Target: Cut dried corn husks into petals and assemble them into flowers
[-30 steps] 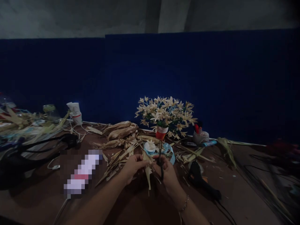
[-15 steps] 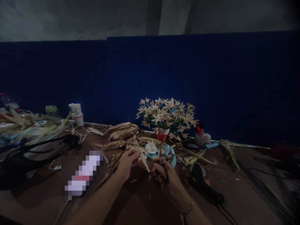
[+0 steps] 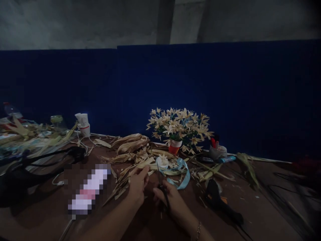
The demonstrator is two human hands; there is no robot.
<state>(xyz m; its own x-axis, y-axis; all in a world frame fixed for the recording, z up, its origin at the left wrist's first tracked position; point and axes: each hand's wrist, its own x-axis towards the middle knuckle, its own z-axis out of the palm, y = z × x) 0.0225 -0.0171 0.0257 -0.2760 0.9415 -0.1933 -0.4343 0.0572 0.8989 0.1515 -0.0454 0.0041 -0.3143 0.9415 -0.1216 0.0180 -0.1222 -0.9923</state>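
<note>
My left hand is closed, thumb and fingers pinched together at the fingertips. A pale strip of corn husk shows at the fingertips, partly hidden behind them. To its right, my right hand is wrapped round dark-handled scissors, whose blades point up and away from me. Just beyond the hands lie a pale husk flower and a curl of light blue ribbon. Behind them stands a bunch of cream husk flowers in a red and white cup.
Dried corn husks are heaped behind my left hand. A glue gun with a cord lies at the right. Left are a blurred-out bright device and a black strap. A blue panel runs along the back.
My left hand has moved slightly, and the husk piece that hung down to the right from its fingers no longer shows there. The scissors have moved left and tilted.
</note>
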